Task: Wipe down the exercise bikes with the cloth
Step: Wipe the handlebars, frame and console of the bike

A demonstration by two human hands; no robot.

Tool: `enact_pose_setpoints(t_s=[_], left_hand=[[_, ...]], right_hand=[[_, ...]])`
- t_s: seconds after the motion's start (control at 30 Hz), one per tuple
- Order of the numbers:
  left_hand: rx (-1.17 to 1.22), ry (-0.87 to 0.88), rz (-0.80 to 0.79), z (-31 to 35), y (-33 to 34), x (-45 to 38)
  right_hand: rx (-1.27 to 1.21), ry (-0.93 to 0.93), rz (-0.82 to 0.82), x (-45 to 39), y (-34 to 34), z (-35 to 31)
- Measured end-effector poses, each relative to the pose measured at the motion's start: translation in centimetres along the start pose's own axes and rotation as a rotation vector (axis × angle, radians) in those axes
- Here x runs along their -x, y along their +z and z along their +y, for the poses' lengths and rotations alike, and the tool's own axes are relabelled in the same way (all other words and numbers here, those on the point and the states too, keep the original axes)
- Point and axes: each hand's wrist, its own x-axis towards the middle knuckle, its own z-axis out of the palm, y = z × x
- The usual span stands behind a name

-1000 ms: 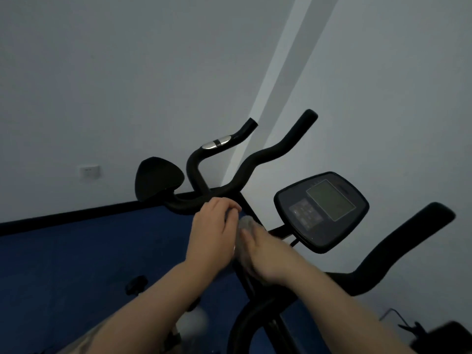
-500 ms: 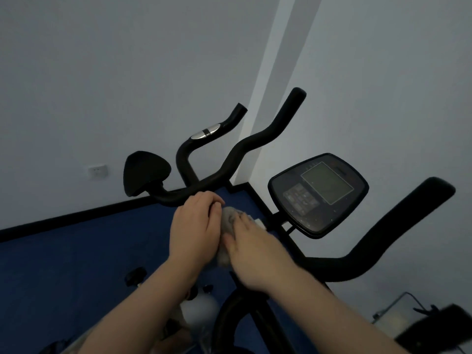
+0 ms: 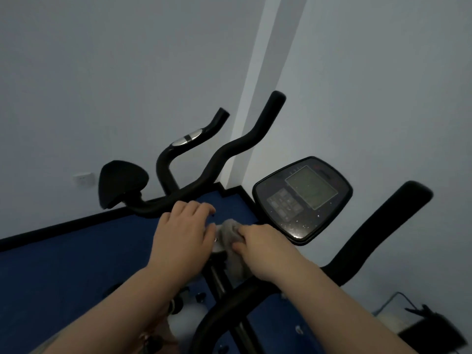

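A grey cloth is pressed against the black stem of the near exercise bike, just below its console. My right hand is closed around the cloth. My left hand rests beside it on the stem's left, fingers curled and a little spread; whether it grips anything is hidden. The near bike's black handlebar rises to the right. A second bike's handlebars stand behind my hands.
A black padded rest sits at the left end of the far handlebars. Blue floor meets grey walls at a black skirting; the room corner lies just behind the bikes. A dark object with a cable lies at bottom right. A wall socket shows left.
Both hands have slid a little down the stem with the cloth. My view has tipped, so the bikes sit slightly lower and more of the bottom-right floor shows.
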Motion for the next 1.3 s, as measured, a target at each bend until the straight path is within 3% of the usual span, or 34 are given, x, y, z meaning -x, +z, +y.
enact_pose_setpoints(t_s=[0.1,0.17,0.23,0.27,0.37,0.47,0.63,0.8,0.93,1.07,1.17,1.3], left_hand=[[0.015,0.075,-0.131,0.9,-0.1,-2.6],[-0.003,0.112,-0.203,1.4,0.3,-4.0],[-0.028,0.133,-0.257,1.3,1.0,-4.5],[-0.017,0.133,-0.265,1.1,1.2,-4.5],[0.05,0.123,-0.232,0.7,1.3,-4.2],[0.092,0.125,-0.224,0.7,1.3,-4.3],[0.178,0.155,-0.303,0.2,1.3,-4.4],[0.203,0.188,-0.322,0.3,1.0,-4.5],[0.227,0.178,-0.322,0.4,0.8,-4.5],[0.236,0.169,-0.325,0.3,0.6,-4.4],[0.23,0.187,-0.32,0.2,0.6,-4.3],[0.271,0.189,-0.314,0.1,0.7,-4.3]], right_hand=[[-0.143,0.115,0.045,1.0,-2.4,3.3],[-0.185,0.239,0.267,1.1,-4.9,5.8],[-0.046,0.346,0.538,-0.3,-6.4,7.8],[0.044,0.396,0.596,-1.6,-6.6,8.3],[0.214,0.405,0.405,-5.9,-5.0,8.3],[0.285,0.357,0.362,-9.4,-3.4,7.1],[0.375,0.197,0.151,-6.7,-0.2,4.5],[0.52,0.383,-0.155,-1.8,-1.2,7.0],[0.402,0.64,0.0,-4.4,-4.5,8.3],[0.323,0.594,0.125,-7.0,-3.3,5.9],[0.385,0.478,0.092,-3.8,-0.4,4.7],[0.412,0.667,-0.061,-1.2,-1.0,6.6]])
